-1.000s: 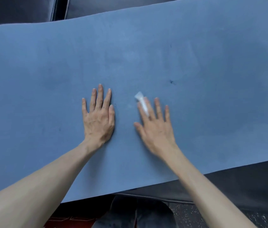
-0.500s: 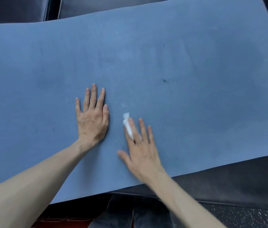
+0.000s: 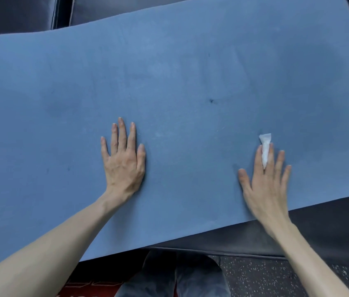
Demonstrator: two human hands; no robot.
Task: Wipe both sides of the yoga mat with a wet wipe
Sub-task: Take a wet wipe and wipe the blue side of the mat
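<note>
The blue yoga mat (image 3: 190,61) lies spread flat and fills most of the view. My left hand (image 3: 124,163) rests flat on it near the middle, fingers straight and together. My right hand (image 3: 265,185) lies flat near the mat's front edge on the right, fingers spread and straight, and presses the white wet wipe (image 3: 265,146) onto the mat. A strip of the wipe sticks out between its index and middle fingers; the remainder is hidden under the hand.
A small dark spot (image 3: 211,101) marks the mat above and between the hands. The mat sits on black padded cushions (image 3: 330,228). Below the front edge are speckled floor (image 3: 265,275), my legs (image 3: 173,275) and a red item (image 3: 88,288).
My right hand has swept the wipe toward me and then far out to the right along the mat's front part. My left hand has stayed flat in place.
</note>
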